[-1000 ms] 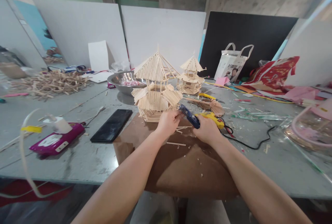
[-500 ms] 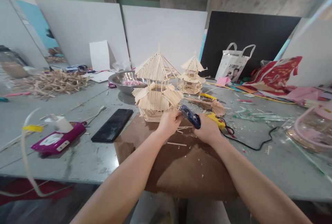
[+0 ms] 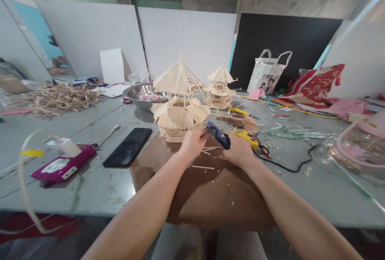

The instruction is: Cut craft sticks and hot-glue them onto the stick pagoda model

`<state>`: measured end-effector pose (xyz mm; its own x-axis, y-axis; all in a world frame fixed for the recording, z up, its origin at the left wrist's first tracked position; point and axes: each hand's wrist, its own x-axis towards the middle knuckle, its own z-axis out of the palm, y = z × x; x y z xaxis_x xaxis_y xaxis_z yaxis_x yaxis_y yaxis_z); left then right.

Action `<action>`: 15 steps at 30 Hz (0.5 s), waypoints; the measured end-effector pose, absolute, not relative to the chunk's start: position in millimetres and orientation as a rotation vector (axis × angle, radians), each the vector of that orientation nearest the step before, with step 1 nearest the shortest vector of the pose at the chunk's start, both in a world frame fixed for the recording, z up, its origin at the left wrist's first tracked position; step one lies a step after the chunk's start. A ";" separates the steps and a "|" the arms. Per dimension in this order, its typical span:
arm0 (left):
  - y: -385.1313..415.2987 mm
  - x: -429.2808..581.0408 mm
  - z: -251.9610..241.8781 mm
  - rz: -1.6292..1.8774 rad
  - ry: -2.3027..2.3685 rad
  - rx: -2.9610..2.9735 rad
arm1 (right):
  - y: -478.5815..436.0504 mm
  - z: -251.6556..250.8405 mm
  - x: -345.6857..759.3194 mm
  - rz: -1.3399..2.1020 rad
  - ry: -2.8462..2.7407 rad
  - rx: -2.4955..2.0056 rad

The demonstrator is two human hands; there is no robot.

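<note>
Though its upper roof (image 3: 176, 78) gapes, pale stick pavilion (image 3: 176, 118), two-tiered

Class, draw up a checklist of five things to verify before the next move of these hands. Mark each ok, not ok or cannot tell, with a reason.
1. Right hand gripping the blue tool: ok, fingers are wrapped around its near end.
2. Left hand well away from the tool's far end: not ok, its fingertips are right beside it.
3. Left hand holding a stick: cannot tell, the pinched fingers hide it.
4. Larger stick house standing upright: ok.
5. Brown cardboard free of scraps: not ok, loose sticks and crumbs lie on it.
</note>
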<state>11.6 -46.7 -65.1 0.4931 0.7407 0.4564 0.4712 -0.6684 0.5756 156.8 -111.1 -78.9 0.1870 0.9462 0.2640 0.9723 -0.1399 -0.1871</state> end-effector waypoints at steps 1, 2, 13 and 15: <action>-46.4 11.4 -65.4 0.995 1.009 2.374 | -110.9 -79.3 157.1 -0.122 -1.819 -2.152; -46.1 11.3 -65.8 1.000 1.006 2.380 | -110.7 -79.7 157.3 -0.122 -1.820 -2.150; -43.1 11.8 -73.9 1.025 0.944 2.332 | -111.1 -75.4 154.7 -0.049 -1.759 -2.212; -43.1 12.3 -74.9 1.034 0.957 2.287 | -109.7 -75.1 157.3 -0.059 -1.727 -2.238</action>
<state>12.3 -43.1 -74.9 0.4777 0.7450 0.4655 0.4066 -0.6572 0.6346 157.3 -109.7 -75.1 0.2712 0.9369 0.2209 0.9497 -0.2230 -0.2201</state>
